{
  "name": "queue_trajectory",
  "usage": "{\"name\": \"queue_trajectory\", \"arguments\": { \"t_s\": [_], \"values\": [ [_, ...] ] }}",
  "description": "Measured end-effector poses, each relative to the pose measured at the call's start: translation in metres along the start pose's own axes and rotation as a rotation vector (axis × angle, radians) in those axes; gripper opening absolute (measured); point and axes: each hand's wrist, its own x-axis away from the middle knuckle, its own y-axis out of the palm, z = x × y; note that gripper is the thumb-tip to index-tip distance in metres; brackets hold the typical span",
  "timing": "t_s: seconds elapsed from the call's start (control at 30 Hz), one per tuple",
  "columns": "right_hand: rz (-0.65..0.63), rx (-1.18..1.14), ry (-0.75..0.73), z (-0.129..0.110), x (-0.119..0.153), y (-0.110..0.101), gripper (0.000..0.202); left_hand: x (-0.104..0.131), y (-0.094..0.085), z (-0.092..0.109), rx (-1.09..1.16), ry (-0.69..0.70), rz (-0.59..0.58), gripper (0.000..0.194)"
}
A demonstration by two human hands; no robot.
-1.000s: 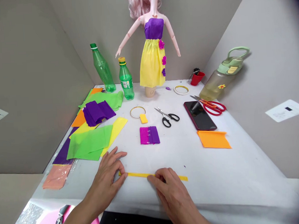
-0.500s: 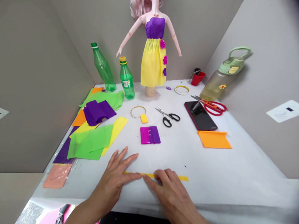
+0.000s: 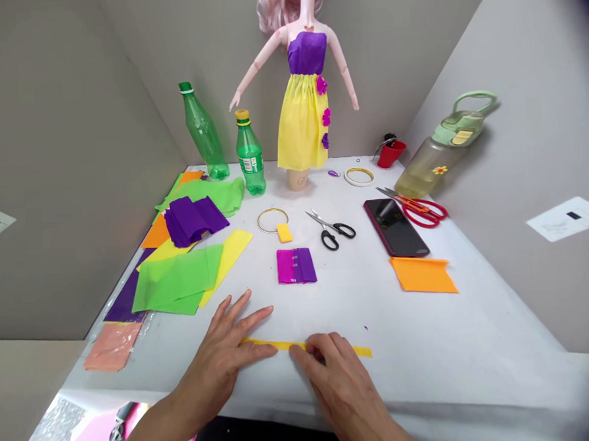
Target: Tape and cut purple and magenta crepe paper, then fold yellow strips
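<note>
A narrow yellow crepe-paper strip (image 3: 284, 345) lies flat across the table near its front edge. My left hand (image 3: 229, 339) rests at the strip's left part, fingers spread and thumb lying along it. On the right part, my right hand (image 3: 334, 370) is closed, with curled fingers and thumb tip on the strip. A short gap of bare strip shows between the two thumbs. Beyond the hands lies a magenta and purple folded paper piece (image 3: 297, 266), and behind it black-handled scissors (image 3: 330, 230).
At the left are green sheets (image 3: 179, 279) and a purple crepe piece (image 3: 194, 220). Green bottles (image 3: 250, 158) and a doll in a yellow skirt (image 3: 302, 124) stand at the back. A phone (image 3: 396, 227), red scissors (image 3: 422, 212), an orange sheet (image 3: 423, 275) and a water bottle (image 3: 422, 164) are right.
My right thumb has slid slightly right along the strip, and my left thumb has drawn back a little left. The gap between them has widened.
</note>
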Motion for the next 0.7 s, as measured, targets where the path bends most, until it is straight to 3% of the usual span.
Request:
{"name": "queue_trajectory", "arguments": {
  "t_s": [0.23, 0.47, 0.7],
  "values": [
    [-0.035, -0.007, 0.018, 0.001, 0.002, 0.001, 0.041, 0.012, -0.001, -0.007, -0.03, -0.028, 0.029, 0.057],
    [0.07, -0.007, -0.019, 0.001, 0.0, 0.003, 0.04, 0.031, -0.009, -0.009, -0.038, -0.123, 0.061, 0.052],
    [0.025, -0.02, -0.006, -0.001, 0.0, 0.0, 0.037, 0.034, -0.009, -0.01, 0.016, -0.305, 0.121, 0.03]
  ]
}}
